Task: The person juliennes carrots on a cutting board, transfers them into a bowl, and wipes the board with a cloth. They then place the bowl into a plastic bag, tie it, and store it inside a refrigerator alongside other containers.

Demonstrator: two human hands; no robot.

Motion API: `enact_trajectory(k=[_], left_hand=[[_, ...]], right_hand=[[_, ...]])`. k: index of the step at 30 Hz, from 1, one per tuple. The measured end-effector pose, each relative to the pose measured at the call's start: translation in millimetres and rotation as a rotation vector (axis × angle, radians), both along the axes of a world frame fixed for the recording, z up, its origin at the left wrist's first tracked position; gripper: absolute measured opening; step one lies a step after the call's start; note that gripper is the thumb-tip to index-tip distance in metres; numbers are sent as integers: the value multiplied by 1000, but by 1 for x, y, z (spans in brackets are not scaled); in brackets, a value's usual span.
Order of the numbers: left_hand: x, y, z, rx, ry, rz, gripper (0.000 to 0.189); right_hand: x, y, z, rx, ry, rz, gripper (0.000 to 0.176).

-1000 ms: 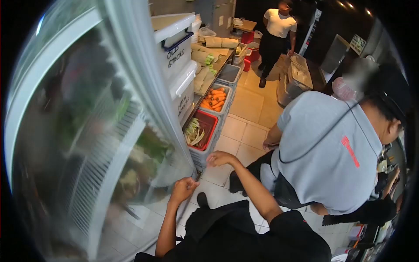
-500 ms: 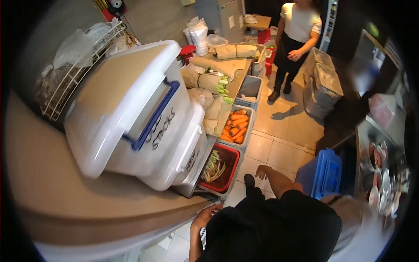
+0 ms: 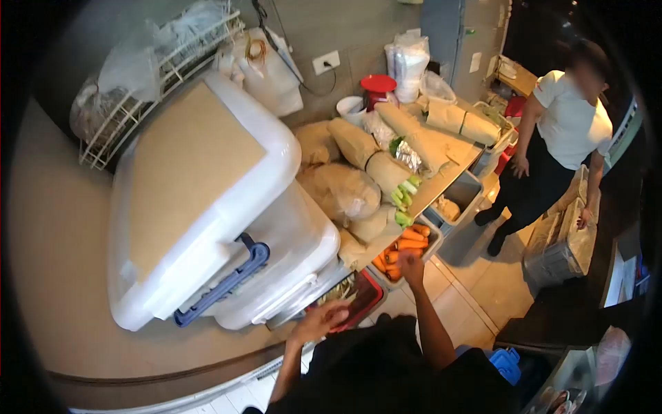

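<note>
"Below the white storage bins [image 3: 227,207], what's the left hand [image 3: 321,321] doing?"
"Fingers loosely spread, nothing in it. It hovers at the near edge of the red crate [image 3: 364,298]."
"And the right hand [image 3: 412,265]?"
"Raised over the carrots [image 3: 403,247], just right of the red crate. It's blurred and seen from behind, so I cannot tell whether it grips anything."
"Anyone else?"
"A person in a white shirt [image 3: 569,121] stands far right, beyond the paper-wrapped bundles [image 3: 358,162] on the counter."
</note>
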State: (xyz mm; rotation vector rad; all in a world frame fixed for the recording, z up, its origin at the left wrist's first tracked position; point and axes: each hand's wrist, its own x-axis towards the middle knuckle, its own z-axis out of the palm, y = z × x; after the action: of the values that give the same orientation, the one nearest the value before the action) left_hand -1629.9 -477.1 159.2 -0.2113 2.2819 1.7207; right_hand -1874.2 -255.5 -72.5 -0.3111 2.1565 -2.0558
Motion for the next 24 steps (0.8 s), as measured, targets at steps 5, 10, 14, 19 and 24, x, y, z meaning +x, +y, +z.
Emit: enact_trajectory(k=[5,10,14,19,24], left_hand=[[-63,-1,1,-238,38,-141,39],[-106,22,-20,14,-81,98,44],[-105,70,-29,-12,-54,347,45],[-65,115,-20,-48,-166,607,46],[-32,100,-53,-253,-235,954,39]], right_hand=[[-50,-57,144,-330,2,-27,13],[-133,-157,233,-211,412,299,17],[-205,-283,273,-183,704,439,16],[-287,-456,311,-281,526,389,25],[-280,-477,348,-206,504,453,27]])
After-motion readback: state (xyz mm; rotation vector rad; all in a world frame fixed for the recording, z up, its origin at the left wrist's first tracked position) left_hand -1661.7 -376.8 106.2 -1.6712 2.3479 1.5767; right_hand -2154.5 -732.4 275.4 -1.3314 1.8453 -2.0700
